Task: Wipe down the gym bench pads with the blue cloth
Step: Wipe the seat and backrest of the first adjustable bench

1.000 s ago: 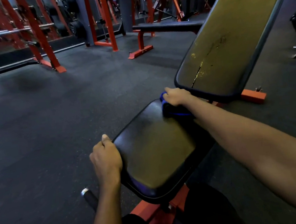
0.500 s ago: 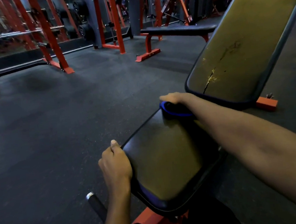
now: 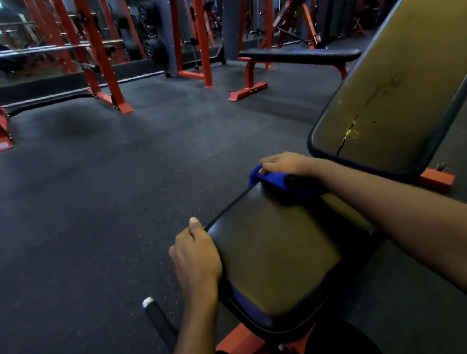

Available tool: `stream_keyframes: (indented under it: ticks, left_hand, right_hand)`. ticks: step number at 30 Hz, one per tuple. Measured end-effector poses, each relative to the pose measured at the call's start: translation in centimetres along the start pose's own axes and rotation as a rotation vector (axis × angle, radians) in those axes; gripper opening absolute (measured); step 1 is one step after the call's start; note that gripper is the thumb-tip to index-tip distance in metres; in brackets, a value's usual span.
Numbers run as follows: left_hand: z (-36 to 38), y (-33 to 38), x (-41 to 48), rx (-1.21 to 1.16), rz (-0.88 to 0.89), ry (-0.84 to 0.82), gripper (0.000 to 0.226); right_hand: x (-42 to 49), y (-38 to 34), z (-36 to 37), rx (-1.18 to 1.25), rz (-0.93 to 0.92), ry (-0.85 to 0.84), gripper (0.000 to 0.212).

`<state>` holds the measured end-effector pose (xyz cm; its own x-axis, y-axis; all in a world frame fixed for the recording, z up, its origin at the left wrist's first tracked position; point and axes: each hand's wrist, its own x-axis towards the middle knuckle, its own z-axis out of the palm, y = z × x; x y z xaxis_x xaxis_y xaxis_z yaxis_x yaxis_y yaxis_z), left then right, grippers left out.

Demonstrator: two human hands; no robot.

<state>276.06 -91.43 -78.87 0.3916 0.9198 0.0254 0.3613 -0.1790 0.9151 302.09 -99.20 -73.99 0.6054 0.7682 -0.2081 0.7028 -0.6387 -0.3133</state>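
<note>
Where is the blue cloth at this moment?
In the head view, the crumpled blue cloth sits under the right hand at the far left corner of the black padded seat, just short of the tilted backrest pad.

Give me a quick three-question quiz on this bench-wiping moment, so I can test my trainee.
1. True or false: the blue cloth sits at the far end of the seat pad, under the right hand.
2. What is the left hand doing? A. Gripping the seat pad's left edge. B. Holding a spray bottle. C. Resting flat on the floor.
3. Fill in: the tilted backrest pad shows a ____ near its lower end.

Key: 1 true; 2 A; 3 crack.
</note>
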Motion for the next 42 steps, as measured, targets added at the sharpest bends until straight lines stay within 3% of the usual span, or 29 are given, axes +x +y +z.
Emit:
stream_keyframes:
  ticks: [5, 7, 10, 12, 17, 19, 23, 27, 29, 32, 35, 39, 42]
  left_hand:
    - [0.1, 0.0, 0.2, 0.001, -0.025, 0.045, 0.053]
    - [0.0, -0.1, 0.3, -0.004, -0.018, 0.083, 0.050]
    - [0.1, -0.2, -0.1, 0.024, -0.011, 0.156, 0.045]
    - [-0.4, -0.1, -0.4, 0.067, 0.028, 0.150, 0.043]
    - [-3.3, -1.5, -0.1, 0.052, 0.107, 0.156, 0.047]
    - [-4.6, -2.3, -0.2, 0.056, 0.116, 0.183, 0.048]
    - [-6.6, -3.0, -0.7, 0.076, 0.100, 0.239, 0.048]
    - [-6.8, -2.8, -1.1, 0.086, 0.093, 0.201, 0.047]
    - [-6.8, -2.8, -1.2, 0.080, 0.113, 0.177, 0.048]
    - [-7.3, -3.2, -1.7, 0.069, 0.142, 0.155, 0.049]
    - [-8.3, -3.5, -2.1, 0.060, 0.156, 0.172, 0.048]
    - [-10.1, -3.9, -1.5, 0.058, 0.159, 0.230, 0.048]
    - [-10.8, -3.8, -0.7, 0.050, 0.168, 0.262, 0.048]
  right_hand:
    - [3.6, -5.5, 1.5, -0.289, 0.106, -0.100, 0.056]
    - [2.4, -7.9, 2.8, -0.337, 0.034, -0.043, 0.053]
    - [-1.7, -8.3, 4.6, -0.295, -0.231, 0.091, 0.037]
    - [-3.3, -6.6, 3.9, -0.249, -0.342, 0.058, 0.036]
    - [-0.8, -6.5, 1.8, -0.290, 0.013, -0.017, 0.042]
    - [-0.1, -10.0, 2.7, -0.356, 0.042, -0.065, 0.053]
    - [-2.8, -15.5, 6.4, -0.390, -0.111, -0.021, 0.052]
    - [-7.0, -12.8, 7.0, -0.254, -0.422, 0.094, 0.036]
    - [-6.5, -10.0, 5.0, -0.219, -0.333, 0.052, 0.036]
    - [-4.5, -8.2, 2.6, -0.245, -0.020, 0.032, 0.030]
    - [-2.6, -11.4, 3.3, -0.325, 0.098, -0.047, 0.052]
    - [-5.1, -18.2, 6.7, -0.371, -0.044, -0.035, 0.060]
    - [-10.1, -21.6, 10.1, -0.545, -0.235, 0.030, 0.058]
